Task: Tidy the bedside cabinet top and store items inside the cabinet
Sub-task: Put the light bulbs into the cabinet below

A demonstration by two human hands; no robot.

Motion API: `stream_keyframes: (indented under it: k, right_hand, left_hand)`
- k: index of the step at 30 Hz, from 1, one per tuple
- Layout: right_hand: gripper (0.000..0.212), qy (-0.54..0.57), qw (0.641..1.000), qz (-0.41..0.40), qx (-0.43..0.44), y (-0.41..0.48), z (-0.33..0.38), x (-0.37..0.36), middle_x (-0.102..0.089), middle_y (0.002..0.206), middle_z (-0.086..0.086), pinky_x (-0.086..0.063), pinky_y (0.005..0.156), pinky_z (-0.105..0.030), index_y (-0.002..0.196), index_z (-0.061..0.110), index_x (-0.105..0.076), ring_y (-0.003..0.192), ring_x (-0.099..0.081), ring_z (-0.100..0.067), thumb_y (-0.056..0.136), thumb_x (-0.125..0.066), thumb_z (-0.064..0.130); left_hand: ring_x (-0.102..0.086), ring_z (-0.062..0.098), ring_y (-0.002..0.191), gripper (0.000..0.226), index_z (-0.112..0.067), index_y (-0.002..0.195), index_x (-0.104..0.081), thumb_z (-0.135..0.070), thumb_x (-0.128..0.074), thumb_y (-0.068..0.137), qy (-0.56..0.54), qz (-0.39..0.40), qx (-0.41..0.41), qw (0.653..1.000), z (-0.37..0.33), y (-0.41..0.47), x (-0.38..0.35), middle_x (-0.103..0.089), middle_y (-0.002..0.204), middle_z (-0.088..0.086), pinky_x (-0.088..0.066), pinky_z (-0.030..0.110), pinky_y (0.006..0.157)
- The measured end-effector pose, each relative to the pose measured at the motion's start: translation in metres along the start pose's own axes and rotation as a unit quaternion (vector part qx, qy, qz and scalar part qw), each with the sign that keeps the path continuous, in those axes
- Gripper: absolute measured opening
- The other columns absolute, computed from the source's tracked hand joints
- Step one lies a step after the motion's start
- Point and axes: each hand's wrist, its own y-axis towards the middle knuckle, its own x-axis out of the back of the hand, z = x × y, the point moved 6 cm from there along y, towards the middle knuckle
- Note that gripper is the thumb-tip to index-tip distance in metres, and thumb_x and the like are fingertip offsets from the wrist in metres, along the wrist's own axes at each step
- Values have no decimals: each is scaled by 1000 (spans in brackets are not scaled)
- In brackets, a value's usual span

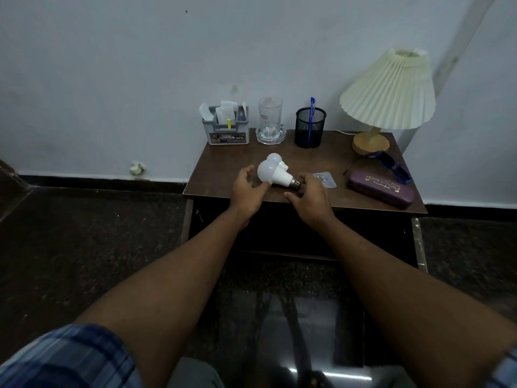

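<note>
Bulb pickup is your step: left hand (248,189) cups, fingers spread, the globe of the white LED bulb (272,173) lying on the brown wooden worktop (223,166). Your right hand (310,191) meets its metal cap, grasp unclear. Next: close gently, lift.

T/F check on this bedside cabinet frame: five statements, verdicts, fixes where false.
1. Two white bulbs lie on the cabinet top, the nearer bulb and the farther bulb. True.
2. The pen holder holds a red pen. False: the pen is blue.
3. The glass mug stands between the grey organizer and the pen holder. True.
4. Both hands are on the purple case. False: the left hand and right hand are at the nearer bulb.
5. The lamp stands at the left rear corner. False: right rear.
</note>
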Motion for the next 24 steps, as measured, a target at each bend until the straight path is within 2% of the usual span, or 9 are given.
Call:
stream_keyframes:
  k: [3, 6, 8, 11, 15, 19, 21, 24]
  right_hand:
    - [60, -15, 1000, -8, 1, 8, -5, -2, -62, 128, -17, -47, 103, -44, 138, 3, -51, 118, -60, -30, 85, -76, 15]
    - [40, -36, 999, -8, -2, 16, -6, -3, -68, 113, -16, -50, 94, -45, 121, 2, -60, 106, -63, -31, 85, -73, 14]
    - [31, -43, 999, -11, 2, 20, -6, -4, -69, 108, -15, -50, 92, -43, 114, 1, -63, 103, -63, -30, 86, -71, 12]
    - [30, -52, 999, -17, -2, 23, -6, -5, -69, 112, -14, -48, 90, -36, 116, 3, -66, 107, -62, -29, 88, -69, 10]
    - [24, -52, 998, -16, -9, 27, -4, -6, -69, 111, -13, -49, 91, -37, 114, 5, -69, 106, -62, -27, 90, -66, 8]
    - [25, -50, 999, -18, -3, 22, 1, -3, -68, 113, -13, -48, 94, -39, 114, 6, -69, 107, -61, -27, 90, -67, 9]
    - [25, -42, 999, -14, -1, 18, 3, 0, -67, 115, -13, -49, 96, -41, 115, 7, -68, 108, -61, -27, 90, -67, 10]
    - [24, -32, 999, -15, 11, 9, 8, 6, -67, 113, -12, -51, 95, -43, 114, 6, -68, 106, -62, -26, 90, -67, 9]
  left_hand:
    - [-59, 21, 126, 69, -10, 148, -45, -12, -77, 87, -21, 3, -5, 1000, 1, 10, -6, -51, 150, 8, -50, 32, 107]
    - [-62, 23, 125, 66, -8, 148, -47, -11, -76, 88, -24, 2, -5, 1000, 2, 15, -11, -55, 145, 8, -51, 37, 108]
    - [-64, 21, 120, 61, -9, 144, -50, -10, -74, 89, -19, 0, -10, 1000, 3, 17, -13, -60, 137, 6, -53, 34, 104]
    - [-64, 17, 109, 52, -7, 139, -53, -6, -71, 90, -16, -12, -18, 1000, 2, 18, -13, -63, 133, 10, -52, 26, 94]
    - [-64, 20, 112, 48, -5, 137, -55, -5, -70, 92, -3, -24, -18, 1000, -1, 17, -12, -63, 133, 12, -53, 25, 96]
    - [-61, 13, 110, 47, -4, 136, -56, -6, -70, 92, 6, -37, -25, 999, -5, 13, -6, -65, 132, 10, -49, 3, 75]
    - [-61, 15, 113, 47, -4, 137, -56, -5, -70, 92, 4, -39, -28, 999, -7, 8, -3, -65, 133, 11, -49, 1, 75]
    - [-62, 17, 118, 49, -5, 139, -54, -4, -69, 92, -2, -31, -38, 999, -14, -3, 1, -64, 135, 10, -50, 7, 81]
